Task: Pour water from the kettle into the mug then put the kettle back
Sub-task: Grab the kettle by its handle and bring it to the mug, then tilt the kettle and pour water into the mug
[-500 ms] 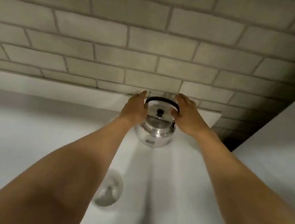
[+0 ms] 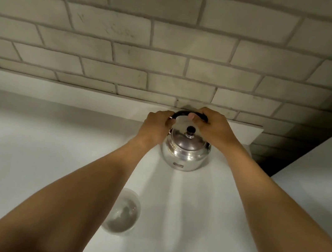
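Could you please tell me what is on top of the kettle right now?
A black-knobbed lid sits on the kettle. Above it, the right hand grips the black handle; the left hand covers the handle's left end.

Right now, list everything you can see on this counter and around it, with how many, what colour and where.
kettle: one, shiny silver with a black handle and black lid knob, at the back of the counter near the wall
mug: one, white, nearer the camera, partly hidden by the left forearm
counter: one, white, fills the lower view
brick wall: one, off-white, behind the counter
left hand: on the handle's left end
right hand: closed over the handle's top
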The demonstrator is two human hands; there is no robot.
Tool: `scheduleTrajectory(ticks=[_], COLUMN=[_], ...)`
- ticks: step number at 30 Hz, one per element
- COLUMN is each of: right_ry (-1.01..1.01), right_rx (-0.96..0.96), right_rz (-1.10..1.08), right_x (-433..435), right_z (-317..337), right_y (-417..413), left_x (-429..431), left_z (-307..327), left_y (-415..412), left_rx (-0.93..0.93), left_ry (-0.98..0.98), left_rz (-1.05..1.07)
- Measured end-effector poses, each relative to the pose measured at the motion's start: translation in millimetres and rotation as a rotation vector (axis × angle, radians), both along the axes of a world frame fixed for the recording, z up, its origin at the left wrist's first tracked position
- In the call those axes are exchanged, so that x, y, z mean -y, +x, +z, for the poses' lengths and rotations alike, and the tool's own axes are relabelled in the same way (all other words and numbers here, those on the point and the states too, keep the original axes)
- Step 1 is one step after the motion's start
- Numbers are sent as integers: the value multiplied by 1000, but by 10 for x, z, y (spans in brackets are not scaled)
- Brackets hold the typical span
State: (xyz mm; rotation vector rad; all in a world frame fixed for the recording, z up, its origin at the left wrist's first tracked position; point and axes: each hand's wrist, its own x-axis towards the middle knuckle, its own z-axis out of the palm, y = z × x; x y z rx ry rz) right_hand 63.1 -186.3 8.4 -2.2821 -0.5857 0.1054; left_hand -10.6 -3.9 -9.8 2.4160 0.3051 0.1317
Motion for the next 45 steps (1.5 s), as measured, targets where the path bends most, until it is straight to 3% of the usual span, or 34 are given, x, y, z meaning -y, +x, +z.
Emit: scheduleTrajectory(ticks=[4,8,17,23,31,37,45], right_ry=[17,25,78,79,25,-67,-157], right_rx=[108,162,252,259,222,241,274], right_rz=[-75,-136,-138,-147,-111,-76,-16], right_x=[101,275,744,872,825,725,582], right_z=[280,644,990,837,669,725,923], right_y=[-262,-630,-1572,-2068,-2463,-2521,-2525], left_x=[120,307,971,1135,1144,1208,1147], left_z=[253,432,322,101,-121,-244,-182], left_y=[-331,-873,-2032,-2506,-2748,-2832,-2869], left_rx=[97,312,175,188,147,233,321], left_ry=[-138,-69,-243,-185,-404,-643,-679], left_rz=[22,15,-76,-93,-160,-89,-38])
